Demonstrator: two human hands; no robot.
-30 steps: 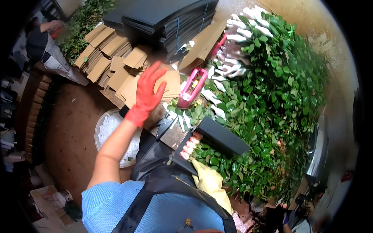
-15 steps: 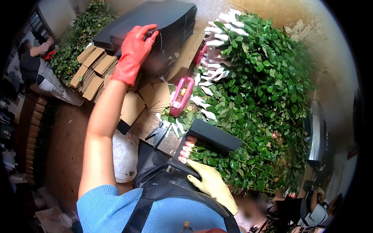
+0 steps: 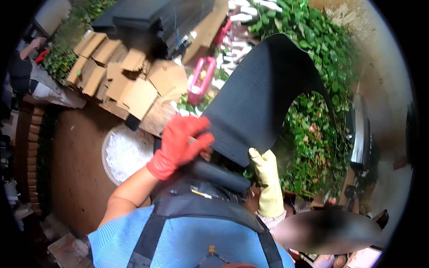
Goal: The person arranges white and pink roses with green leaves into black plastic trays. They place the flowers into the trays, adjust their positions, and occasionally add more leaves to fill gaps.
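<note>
Both hands grip a black ribbed sheet [image 3: 257, 100]: the left hand [image 3: 178, 145], red-gloved, is clenched on its lower edge, the right hand [image 3: 267, 176], yellow-gloved, closed just beside it. The sheet is lifted and curling, not yet set anywhere. Half a second ago the left hand reached to the black stack [image 3: 147, 20] beyond the cardboard [image 3: 129, 76].

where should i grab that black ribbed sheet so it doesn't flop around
Probably by its near bottom edge, from below and from both sides. The black ribbed sheet is thin and flexible: its upper part curls over toward the green plants. The left hand in a red glove grips the lower left corner and the right hand in a yellow glove supports the lower right edge, which looks steadier than one-handed.
</note>
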